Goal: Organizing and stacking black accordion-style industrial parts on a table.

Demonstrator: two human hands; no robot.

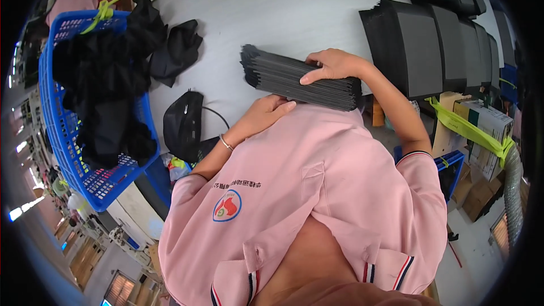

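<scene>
A soft pink cloth shirt (pixel 351 158) is nearest. Just beyond, a thick, ragged-edged stack of thin black sheets (pixel 277 73) lies at the tabletop's near edge. The left hand (pixel 265 114) meets its near side, fingertips hidden, grip impossible to tell; the right hand (pixel 335 66), half-curled, holds its far edge. Smooth pale tabletop (pixel 283 17) stretches between a perforated blue plastic basket (pixel 56 113) and curved black sheet piles (pixel 419 51).

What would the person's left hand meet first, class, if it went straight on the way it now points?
Most likely the stack of black pieces, which the right hand holds: the left hand points rightward, toward the stack's near side. Depth is unclear, so it may already be touching.
</scene>
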